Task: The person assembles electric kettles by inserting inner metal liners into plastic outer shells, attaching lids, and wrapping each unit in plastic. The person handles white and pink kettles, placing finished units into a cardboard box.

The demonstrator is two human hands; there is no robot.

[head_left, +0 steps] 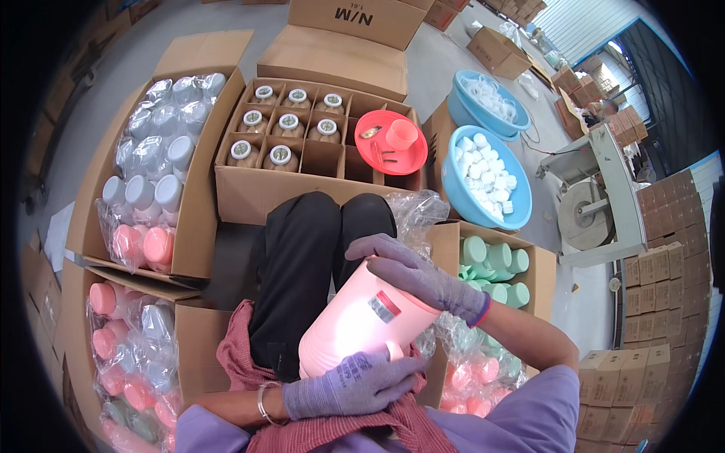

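Note:
A pink plastic jug (343, 313) lies tilted across my lap, its upper end toward the right. A small red and grey label (385, 306) is stuck on its side. My left hand (355, 385), in a purple-grey glove, holds the jug from below beside its handle (394, 350); the fingers are closed. My right hand (423, 275), gloved the same, grips over the jug's upper end and hides the opening. Beneath are my dark trousers (298, 264) and a dark red cloth (245, 343).
Ahead, a divided carton (294, 181) holds several white-rimmed bottles and a red basin (411, 160) with a pink cup (401, 134). Cartons of bagged grey and pink bottles (140, 192) stand left, green ones (497, 257) right. Blue tubs hold white caps (483, 174) and clear rings (487, 98).

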